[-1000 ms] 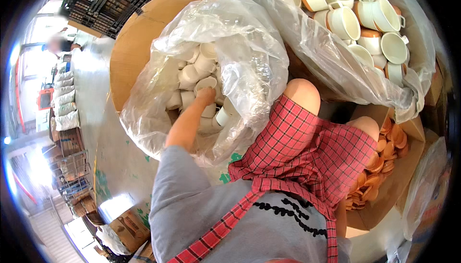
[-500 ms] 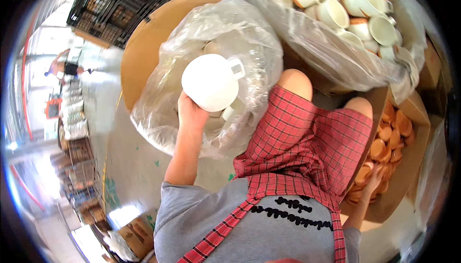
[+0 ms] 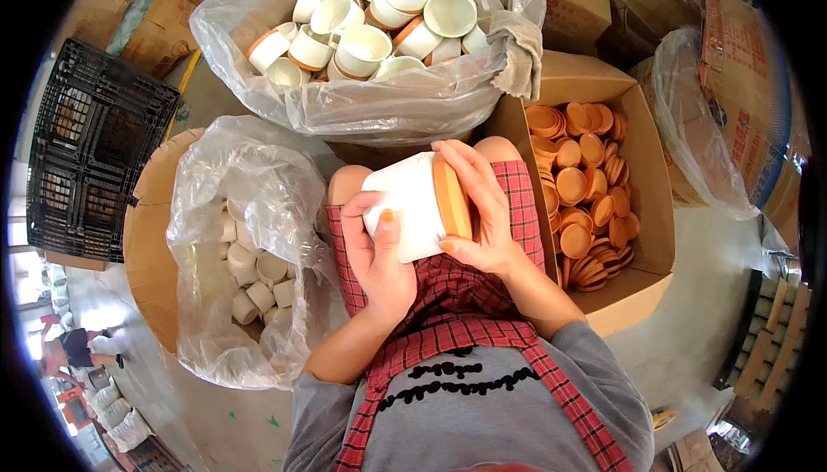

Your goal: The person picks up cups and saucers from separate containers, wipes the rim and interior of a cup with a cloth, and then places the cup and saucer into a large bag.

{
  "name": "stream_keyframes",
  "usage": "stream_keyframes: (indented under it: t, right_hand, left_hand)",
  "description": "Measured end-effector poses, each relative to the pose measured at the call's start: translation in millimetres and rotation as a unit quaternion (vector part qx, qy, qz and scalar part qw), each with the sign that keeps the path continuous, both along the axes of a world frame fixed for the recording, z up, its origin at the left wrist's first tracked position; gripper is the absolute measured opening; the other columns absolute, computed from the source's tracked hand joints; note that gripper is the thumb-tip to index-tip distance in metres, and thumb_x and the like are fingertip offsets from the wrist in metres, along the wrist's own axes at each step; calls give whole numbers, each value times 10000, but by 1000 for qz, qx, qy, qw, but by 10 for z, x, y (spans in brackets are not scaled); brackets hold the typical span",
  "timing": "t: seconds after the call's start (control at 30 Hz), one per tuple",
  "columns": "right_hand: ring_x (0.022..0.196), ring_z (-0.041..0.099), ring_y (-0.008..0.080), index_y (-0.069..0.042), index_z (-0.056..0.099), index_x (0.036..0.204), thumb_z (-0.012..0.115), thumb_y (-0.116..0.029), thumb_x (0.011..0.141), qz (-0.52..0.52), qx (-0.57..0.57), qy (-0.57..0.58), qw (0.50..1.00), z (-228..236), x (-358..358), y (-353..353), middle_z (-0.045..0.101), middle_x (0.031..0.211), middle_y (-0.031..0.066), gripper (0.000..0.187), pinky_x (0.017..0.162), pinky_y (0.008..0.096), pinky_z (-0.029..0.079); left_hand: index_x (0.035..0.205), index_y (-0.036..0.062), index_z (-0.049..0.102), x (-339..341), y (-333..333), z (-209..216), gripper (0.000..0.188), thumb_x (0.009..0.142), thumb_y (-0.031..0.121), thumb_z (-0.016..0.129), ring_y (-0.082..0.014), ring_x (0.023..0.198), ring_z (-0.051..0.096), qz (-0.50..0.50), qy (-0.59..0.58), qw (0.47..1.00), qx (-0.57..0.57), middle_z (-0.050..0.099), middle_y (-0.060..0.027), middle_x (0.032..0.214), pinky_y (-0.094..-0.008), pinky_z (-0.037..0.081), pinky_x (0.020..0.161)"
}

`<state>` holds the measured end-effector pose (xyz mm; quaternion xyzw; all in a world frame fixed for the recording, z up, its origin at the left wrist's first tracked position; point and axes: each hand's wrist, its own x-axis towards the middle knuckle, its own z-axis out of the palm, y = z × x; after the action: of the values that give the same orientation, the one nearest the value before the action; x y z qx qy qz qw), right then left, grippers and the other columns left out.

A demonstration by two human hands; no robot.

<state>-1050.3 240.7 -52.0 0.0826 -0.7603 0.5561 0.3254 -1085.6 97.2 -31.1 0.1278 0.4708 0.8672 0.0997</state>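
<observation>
Above my lap I hold a white mug tipped on its side, with an orange-brown round disc against its right end. My left hand wraps the mug's body from the left, thumb on top. On the right, my right hand presses the disc, its fingers curled over the disc's far edge and its thumb at the near edge. The mug's handle is not visible. To my right stands a cardboard box with many such orange-brown discs.
A plastic-lined box ahead holds mugs with orange-brown bottoms; a grey cloth hangs on its corner. At left, plain white mugs lie in a plastic-lined round carton. Beyond is a black crate.
My left hand has brought the mug from over the left carton to my lap. My right hand has left the disc box and now presses a disc to the mug. The view has turned rightward.
</observation>
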Motion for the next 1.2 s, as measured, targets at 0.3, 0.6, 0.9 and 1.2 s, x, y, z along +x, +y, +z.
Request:
stream_keyframes:
  t: [0.3,0.6,0.9,1.2]
  right_hand:
    - [1239,402,335,39,387,1358,634,-579,718,8,-15,-59,998,-115,34,105,398,1336,226,924,1026,416,307]
    - [1208,425,305,40,379,1318,633,-619,636,27,-103,-127,986,48,-327,-226,419,1306,163,982,1006,419,338]
    - [1133,451,396,-43,340,1369,391,-770,749,97,202,57,973,386,-1054,-113,404,1287,260,956,912,501,394]
    - [1165,458,320,45,338,1344,438,-794,693,42,-80,-65,994,766,-1672,-198,398,1322,211,1067,944,440,405]
  left_hand:
    - [1169,47,423,27,99,-165,278,938,159,527,-118,964,481,-19,32,998,-57,482,-61,1097,-261,417,838]
    - [1218,33,427,-181,-62,-100,337,923,153,537,-151,1094,456,12,24,995,-91,478,-73,1166,-305,386,950]
    - [1274,60,404,-648,-186,399,365,940,165,506,-138,1105,445,24,-79,993,80,468,-44,1176,-289,372,950]
    - [1261,18,426,-1320,103,491,400,891,103,552,-210,1105,505,45,161,977,-131,520,-119,1188,-336,395,943]
